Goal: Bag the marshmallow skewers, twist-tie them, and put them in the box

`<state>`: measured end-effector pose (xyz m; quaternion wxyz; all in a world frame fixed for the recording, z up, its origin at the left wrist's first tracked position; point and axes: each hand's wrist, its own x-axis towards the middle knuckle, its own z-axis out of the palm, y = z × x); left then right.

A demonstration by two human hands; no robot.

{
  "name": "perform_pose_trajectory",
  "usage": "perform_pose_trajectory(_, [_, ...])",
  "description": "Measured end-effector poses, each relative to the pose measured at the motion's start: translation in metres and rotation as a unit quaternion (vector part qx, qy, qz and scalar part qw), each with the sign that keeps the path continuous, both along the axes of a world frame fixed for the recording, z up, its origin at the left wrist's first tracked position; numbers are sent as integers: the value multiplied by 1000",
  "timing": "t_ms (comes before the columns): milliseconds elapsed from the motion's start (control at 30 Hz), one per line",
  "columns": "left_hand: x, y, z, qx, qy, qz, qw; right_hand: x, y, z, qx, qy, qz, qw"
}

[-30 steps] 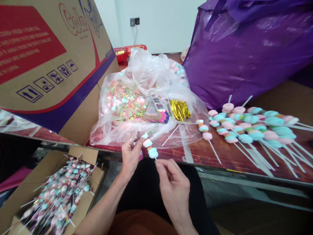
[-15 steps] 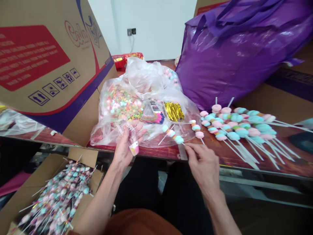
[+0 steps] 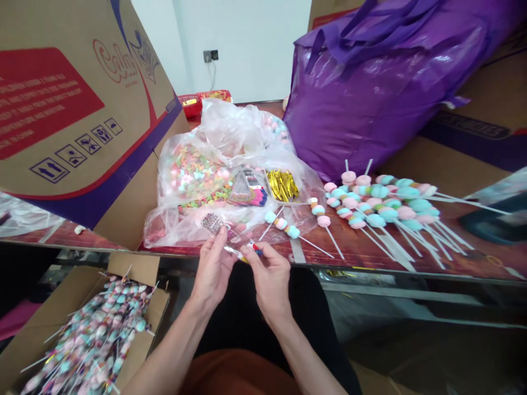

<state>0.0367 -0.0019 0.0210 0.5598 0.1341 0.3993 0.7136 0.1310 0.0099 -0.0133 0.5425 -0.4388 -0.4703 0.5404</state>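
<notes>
In front of my body, my left hand [image 3: 214,270] is closed on a clear printed plastic sleeve [image 3: 213,223], thumb on top. My right hand [image 3: 269,274] pinches the sleeve's bright, coloured end close to the left fingers. Just beyond, a candy skewer [image 3: 281,223] of pink and blue pieces lies at the table edge, its white stick pointing right. A shorter candy skewer [image 3: 320,212] is beside it. More sleeves [image 3: 248,189] lie fanned on the plastic sheet next to gold twist ties [image 3: 282,185] in a clear tray.
Loose candies [image 3: 193,173] fill a clear plastic bag [image 3: 230,123]. Several candy skewers [image 3: 382,203] are piled right. A large carton [image 3: 82,109] stands left, a purple bag [image 3: 370,99] at back right. Below left, an open box [image 3: 154,307] holds many finished-looking skewers.
My right hand has let go of the candy skewer's stick and moved left to the sleeve. The skewer stays on the table. My left hand has closed around the sleeve.
</notes>
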Motion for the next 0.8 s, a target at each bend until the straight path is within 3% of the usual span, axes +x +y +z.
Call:
perform_pose_trajectory(133, [-10,-5,-11,-35,15,51,998,10,4,1,15,-39,46,998])
perform_pose_trajectory(267, [-8,-3,-16,-33,37,79,996,8,2,2,13,-46,3,999])
perform_pose_trajectory(433, [-5,-4,-17,-47,74,72,994,17,8,0,38,-83,-5,996])
perform_pose_trajectory(800, [-4,2,-9,-65,17,78,995,50,27,6,85,-175,25,981])
